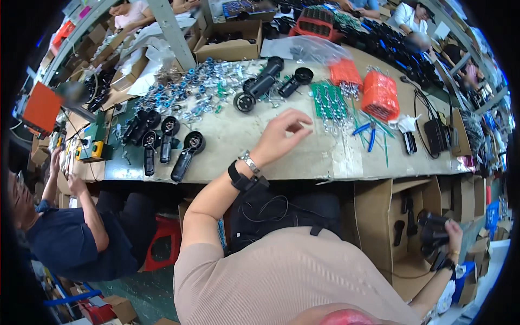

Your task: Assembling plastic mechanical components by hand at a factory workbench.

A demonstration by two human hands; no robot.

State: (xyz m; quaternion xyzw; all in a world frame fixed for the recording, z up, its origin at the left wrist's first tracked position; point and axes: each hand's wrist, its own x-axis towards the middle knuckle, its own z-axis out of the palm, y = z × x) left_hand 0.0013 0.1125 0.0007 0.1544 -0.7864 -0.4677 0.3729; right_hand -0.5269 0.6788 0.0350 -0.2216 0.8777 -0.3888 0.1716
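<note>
My left hand (pixel 281 135) hovers over the front middle of the table (pixel 238 157), fingers loosely curled, a gap between thumb and forefinger, nothing in it. At the lower right my right hand (pixel 455 236) grips black plastic housings (pixel 433 230) above an open cardboard box (pixel 374 216); how many it holds I cannot tell. More black parts (pixel 410 214) lie inside that box. Left of my left hand lie several black housings (pixel 189 154) with round heads and handles. Behind it are a larger black housing (pixel 260 86) and a smaller one (pixel 295 82).
Blue-and-silver small parts (pixel 200 86) are heaped at the back left. Green circuit boards (pixel 329 103), red bundles (pixel 380 96), blue-handled pliers (pixel 368 133) and a black adapter (pixel 435 134) with cables sit to the right. A co-worker (pixel 81 233) works at the left; others sit across the table.
</note>
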